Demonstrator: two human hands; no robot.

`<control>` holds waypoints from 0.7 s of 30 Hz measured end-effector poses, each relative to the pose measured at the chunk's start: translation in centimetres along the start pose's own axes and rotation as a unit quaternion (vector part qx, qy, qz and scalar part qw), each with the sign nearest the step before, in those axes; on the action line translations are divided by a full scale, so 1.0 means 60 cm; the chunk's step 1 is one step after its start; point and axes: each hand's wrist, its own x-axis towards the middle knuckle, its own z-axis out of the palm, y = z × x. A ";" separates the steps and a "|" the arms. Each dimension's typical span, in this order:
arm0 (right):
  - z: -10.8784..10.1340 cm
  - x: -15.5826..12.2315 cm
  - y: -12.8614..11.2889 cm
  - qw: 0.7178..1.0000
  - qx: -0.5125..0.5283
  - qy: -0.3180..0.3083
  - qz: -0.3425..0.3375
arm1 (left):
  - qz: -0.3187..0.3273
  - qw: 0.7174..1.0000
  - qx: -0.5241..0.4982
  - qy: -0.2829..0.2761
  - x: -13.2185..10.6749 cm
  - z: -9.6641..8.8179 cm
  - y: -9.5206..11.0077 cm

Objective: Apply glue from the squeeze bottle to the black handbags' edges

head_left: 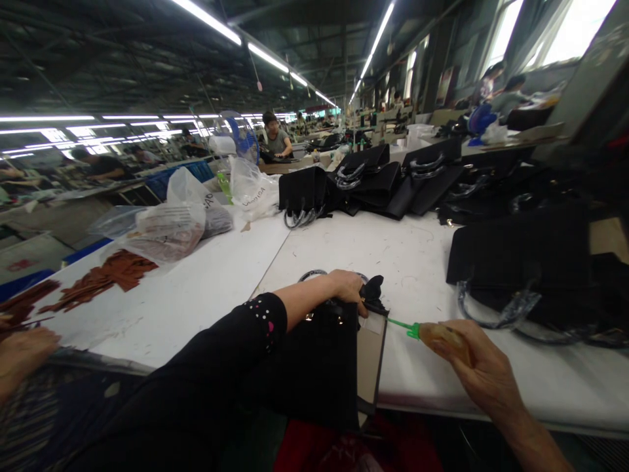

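Observation:
My left hand (pixel 348 287) is closed on the top edge of a black bag (pixel 314 367) that stands at the near edge of the white table (pixel 211 288). A black flap sticks up beside its fingers. My right hand (pixel 474 364) is wrapped round the amber handle of a small tool with a green shaft (pixel 403 326). The thin tip points left at the bag's opening, close to the left hand's fingers. A grey-brown lining panel shows on the bag's right side.
Black bags with clear-wrapped handles (pixel 373 177) lie piled across the far and right side of the table, one (pixel 515 262) near my right hand. Plastic sacks (pixel 171 223) and brown leather pieces (pixel 118 272) lie at left. Another person's hand (pixel 22 351) rests at far left; workers sit beyond.

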 end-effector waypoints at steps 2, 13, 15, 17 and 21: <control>0.001 -0.001 0.003 1.000 0.015 -0.007 0.009 | -0.002 1.000 0.003 0.002 0.000 0.000 0.000; -0.011 -0.003 0.009 0.992 0.088 -0.085 0.044 | -0.004 1.000 0.008 0.003 -0.004 -0.002 0.005; -0.008 -0.001 0.008 0.994 0.084 -0.044 0.049 | -0.004 1.000 0.007 0.003 -0.004 -0.001 0.004; -0.007 0.001 0.006 0.994 0.081 -0.044 0.059 | -0.003 1.000 0.007 0.004 -0.005 -0.001 0.005; -0.012 0.002 0.005 0.982 0.108 -0.136 0.075 | -0.003 1.000 0.005 0.003 -0.006 -0.001 0.005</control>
